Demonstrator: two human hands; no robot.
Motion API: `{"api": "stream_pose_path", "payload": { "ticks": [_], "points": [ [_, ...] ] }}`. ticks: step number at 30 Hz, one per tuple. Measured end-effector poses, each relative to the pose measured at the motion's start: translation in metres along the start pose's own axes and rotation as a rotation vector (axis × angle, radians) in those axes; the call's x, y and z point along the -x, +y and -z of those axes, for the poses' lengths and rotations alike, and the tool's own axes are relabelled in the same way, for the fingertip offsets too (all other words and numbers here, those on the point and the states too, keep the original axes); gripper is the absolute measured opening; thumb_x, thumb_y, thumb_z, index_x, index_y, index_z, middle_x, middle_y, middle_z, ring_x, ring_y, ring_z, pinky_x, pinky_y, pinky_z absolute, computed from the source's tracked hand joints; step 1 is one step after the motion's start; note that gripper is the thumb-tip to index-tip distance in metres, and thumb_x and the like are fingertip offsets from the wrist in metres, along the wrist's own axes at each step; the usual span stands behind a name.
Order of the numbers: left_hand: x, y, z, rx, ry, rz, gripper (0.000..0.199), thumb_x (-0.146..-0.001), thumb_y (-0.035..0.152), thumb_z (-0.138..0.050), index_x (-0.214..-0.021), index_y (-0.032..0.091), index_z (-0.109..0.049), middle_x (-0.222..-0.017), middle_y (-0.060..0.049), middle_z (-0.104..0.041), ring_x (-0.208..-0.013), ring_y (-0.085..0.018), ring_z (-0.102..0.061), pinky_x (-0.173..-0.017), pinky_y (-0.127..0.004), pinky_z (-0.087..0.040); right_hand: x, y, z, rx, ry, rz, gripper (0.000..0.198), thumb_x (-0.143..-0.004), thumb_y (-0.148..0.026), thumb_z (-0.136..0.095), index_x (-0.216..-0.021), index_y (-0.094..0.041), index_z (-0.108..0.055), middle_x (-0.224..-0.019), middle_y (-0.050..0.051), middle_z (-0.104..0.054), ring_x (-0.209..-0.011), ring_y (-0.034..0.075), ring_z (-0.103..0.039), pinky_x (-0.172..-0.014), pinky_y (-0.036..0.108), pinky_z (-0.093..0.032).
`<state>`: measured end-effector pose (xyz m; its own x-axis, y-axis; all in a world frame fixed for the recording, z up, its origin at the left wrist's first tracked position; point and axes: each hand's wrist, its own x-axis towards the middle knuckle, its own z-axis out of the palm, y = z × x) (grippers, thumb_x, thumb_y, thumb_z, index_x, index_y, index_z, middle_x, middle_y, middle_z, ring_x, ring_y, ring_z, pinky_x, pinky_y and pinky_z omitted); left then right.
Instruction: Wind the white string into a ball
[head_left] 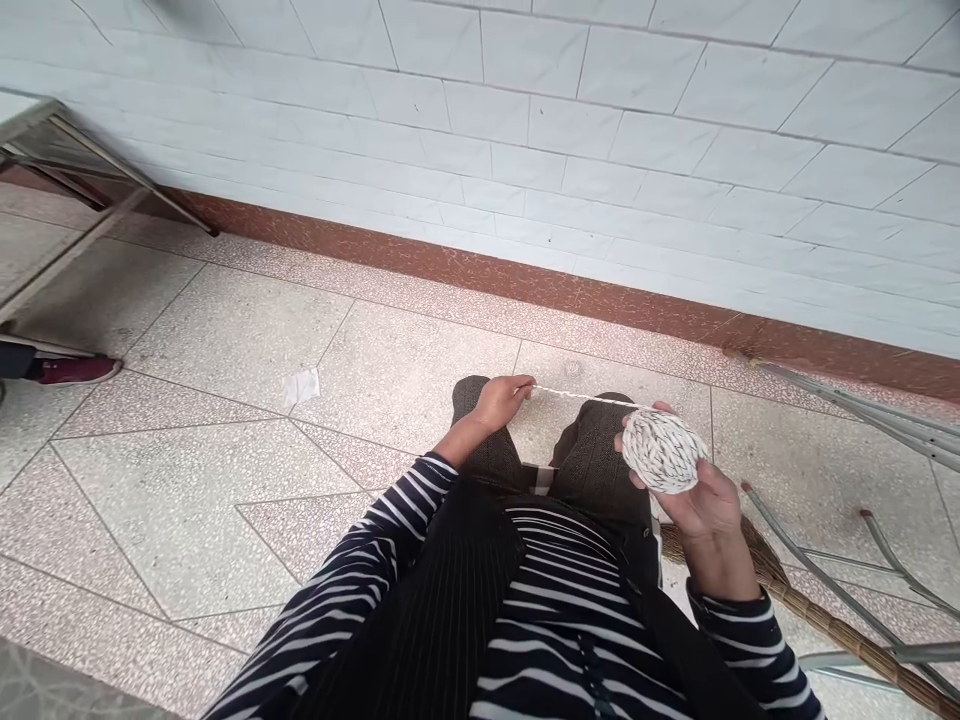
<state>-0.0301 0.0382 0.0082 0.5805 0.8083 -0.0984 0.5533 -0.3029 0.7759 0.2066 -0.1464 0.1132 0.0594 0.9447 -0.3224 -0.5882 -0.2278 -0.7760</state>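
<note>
A round, flat coil of braided white cord (664,450) rests in my right hand (709,505), its fingers and thumb curled around the edge. From the coil a thin twisted strand (581,395) runs taut to the left. My left hand (504,402) pinches that strand between thumb and fingers, above my left knee. Both hands are over my lap, about a forearm's length apart. The back of the coil is hidden.
A broom (832,630) and grey metal tube legs (817,570) lie to my right. Crutch-like metal bars (862,405) lean near the wall. A metal-framed table (97,235) stands at left, with another person's red shoe (79,371). White paper (301,387) lies on the floor.
</note>
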Motion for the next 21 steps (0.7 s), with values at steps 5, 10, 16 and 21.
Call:
{"api": "stream_pose_path", "payload": {
  "ticks": [5, 10, 16, 21],
  "points": [
    [-0.004, -0.015, -0.004, 0.034, 0.011, 0.071, 0.026, -0.095, 0.018, -0.049, -0.101, 0.012, -0.073, -0.095, -0.006, -0.075, -0.087, -0.017, -0.066, -0.086, -0.025, -0.047, -0.001, -0.007, -0.005, -0.005, 0.032, 0.005, 0.075, -0.064, -0.052, -0.082, -0.133, -0.035, -0.059, -0.134, 0.010, -0.061, -0.117, 0.040, -0.059, -0.075, 0.050, -0.059],
    [0.012, 0.019, -0.027, 0.283, -0.104, -0.119, 0.038, -0.089, 0.015, -0.061, -0.126, 0.011, -0.064, -0.131, -0.012, -0.065, -0.121, -0.021, -0.059, -0.109, -0.031, -0.040, -0.025, 0.015, -0.023, 0.057, 0.044, -0.083, 0.061, -0.066, -0.034, -0.085, -0.124, -0.027, -0.066, -0.125, 0.009, -0.067, -0.107, 0.033, -0.064, -0.080, 0.043, -0.059],
    [0.030, 0.041, -0.044, 0.405, -0.111, -0.154, 0.026, -0.090, 0.013, -0.053, -0.107, 0.013, -0.073, -0.106, -0.006, -0.074, -0.095, -0.017, -0.066, -0.087, -0.025, -0.049, -0.042, 0.035, -0.042, 0.120, 0.057, -0.164, 0.058, -0.069, -0.032, -0.086, -0.123, -0.026, -0.066, -0.118, 0.008, -0.068, -0.093, 0.025, -0.067, -0.069, 0.035, -0.060],
    [0.042, 0.009, -0.049, 0.260, -0.112, -0.037, 0.030, -0.092, 0.024, -0.052, -0.071, 0.011, -0.070, -0.074, -0.003, -0.069, -0.074, -0.013, -0.059, -0.074, -0.021, -0.042, -0.047, 0.039, -0.035, 0.005, 0.078, -0.150, 0.049, -0.068, -0.033, -0.087, -0.113, -0.025, -0.069, -0.115, 0.007, -0.070, -0.094, 0.023, -0.066, -0.073, 0.037, -0.061]
  ]
}}
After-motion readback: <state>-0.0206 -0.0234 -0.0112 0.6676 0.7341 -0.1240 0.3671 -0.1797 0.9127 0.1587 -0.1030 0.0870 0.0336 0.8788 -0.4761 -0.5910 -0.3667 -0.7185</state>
